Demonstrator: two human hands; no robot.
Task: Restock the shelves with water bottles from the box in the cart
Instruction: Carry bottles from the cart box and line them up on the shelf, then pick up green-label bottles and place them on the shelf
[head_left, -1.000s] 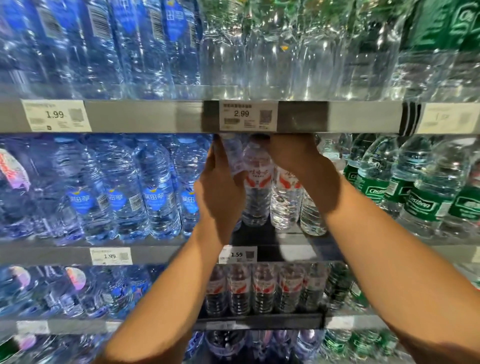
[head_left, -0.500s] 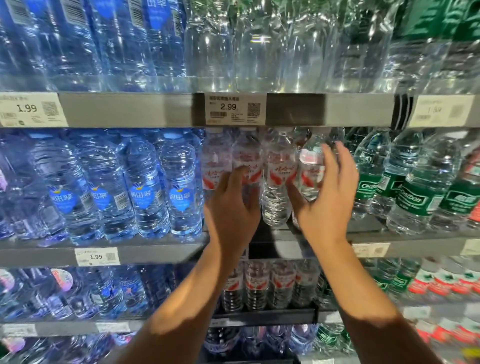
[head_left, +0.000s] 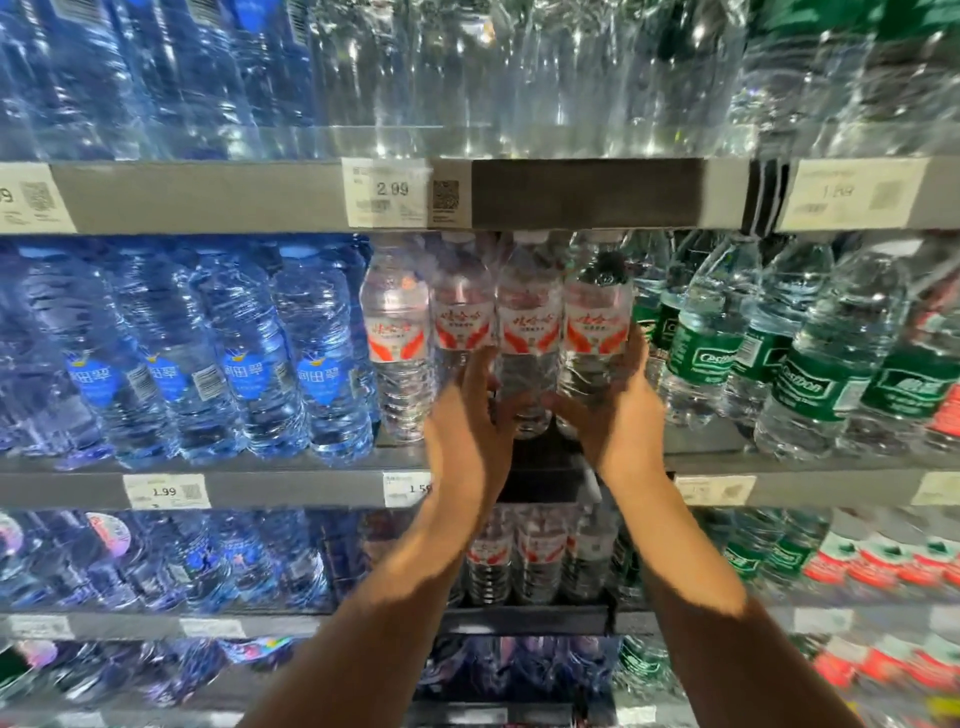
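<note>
The bottles (head_left: 527, 332) under my hands are clear, glossy plastic with ribbed sides and shiny film labels. The shelf (head_left: 311, 483) edge looks matt grey; its price tags (head_left: 166, 491) are paper.

2 bare forearms enter from the bottom edge, with no sleeve, watch or bracelet visible on either. The left hand (head_left: 470, 436) and right hand (head_left: 615, 423) wear no gloves. No rings show on the visible fingers.
</note>
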